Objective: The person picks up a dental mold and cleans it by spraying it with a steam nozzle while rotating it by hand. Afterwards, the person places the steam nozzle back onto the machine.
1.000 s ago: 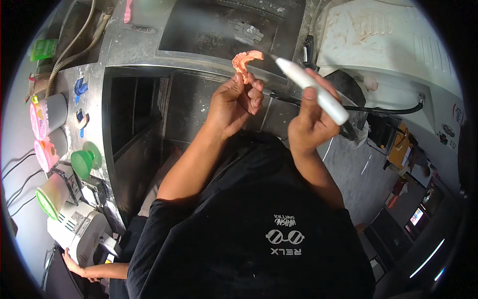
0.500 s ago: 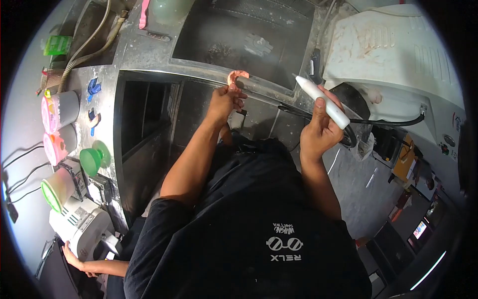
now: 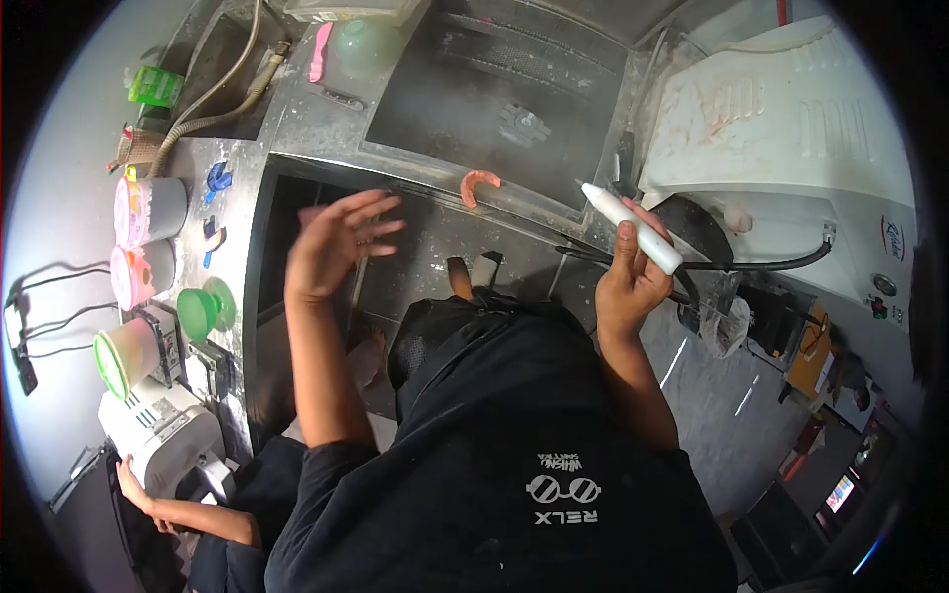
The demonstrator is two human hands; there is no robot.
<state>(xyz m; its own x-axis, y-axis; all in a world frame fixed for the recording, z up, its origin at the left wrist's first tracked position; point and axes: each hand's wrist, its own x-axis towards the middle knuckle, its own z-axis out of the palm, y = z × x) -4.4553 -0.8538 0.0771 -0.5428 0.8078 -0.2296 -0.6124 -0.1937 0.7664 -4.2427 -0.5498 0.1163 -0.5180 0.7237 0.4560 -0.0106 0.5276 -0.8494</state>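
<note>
In my right hand (image 3: 633,287) is a white handpiece (image 3: 633,229) with a thin metal nozzle pointing up and left; my fingers wrap round its body. A black hose (image 3: 761,264) runs from near its rear end to the white machine (image 3: 771,128) on the right. My left hand (image 3: 341,242), slightly blurred, is raised with fingers spread and holds nothing. A pink, horseshoe-shaped dental arch piece (image 3: 469,188) rests on the front rim of the metal counter (image 3: 415,158), to the right of my left hand and apart from it.
A sunken dark basin (image 3: 465,99) lies behind the rim. Tubs (image 3: 158,212), blue dental trays (image 3: 218,180) and a green bowl (image 3: 198,314) stand along the left. Another person's hand (image 3: 133,486) is by a white device (image 3: 163,435) at lower left.
My left hand has let go of the pink arch piece, leaving it on the counter rim, and moved left with its fingers opened. My right hand still holds the handpiece. The view has shifted slightly.
</note>
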